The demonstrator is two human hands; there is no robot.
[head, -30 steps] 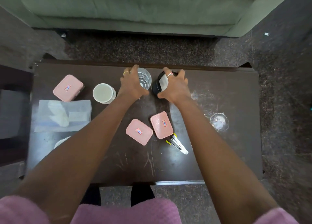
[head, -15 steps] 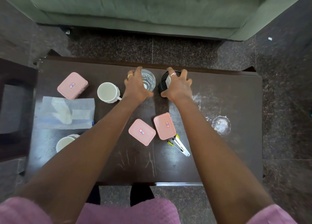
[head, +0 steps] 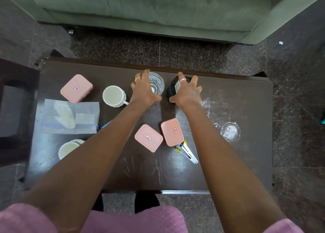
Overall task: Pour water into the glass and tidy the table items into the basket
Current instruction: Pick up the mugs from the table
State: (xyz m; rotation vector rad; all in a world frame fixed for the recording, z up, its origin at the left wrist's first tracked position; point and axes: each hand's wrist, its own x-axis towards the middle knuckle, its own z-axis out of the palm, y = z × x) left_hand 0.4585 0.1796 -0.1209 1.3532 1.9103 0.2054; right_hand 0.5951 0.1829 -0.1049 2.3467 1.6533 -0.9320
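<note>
A clear glass (head: 158, 85) stands near the far edge of the dark table (head: 237, 162). My left hand (head: 143, 90) wraps its left side. Right beside it is a black bottle (head: 173, 89) with a white label, and my right hand (head: 187, 92) grips it from the right. Three pink lidded boxes lie on the table: one at far left (head: 76, 88), two in the middle (head: 148, 137) (head: 172, 131). No basket is in view.
Two white mugs (head: 114, 96) (head: 67, 149) stand on the left, with a clear plastic pouch (head: 70, 116) between them. A stapler (head: 186, 152) lies by the middle boxes. A small glass lid (head: 230, 131) rests at right. A green sofa (head: 158, 9) lies beyond the table.
Both hands stay on the glass and the bottle. The view has tilted down slightly, so the table sits lower in frame.
</note>
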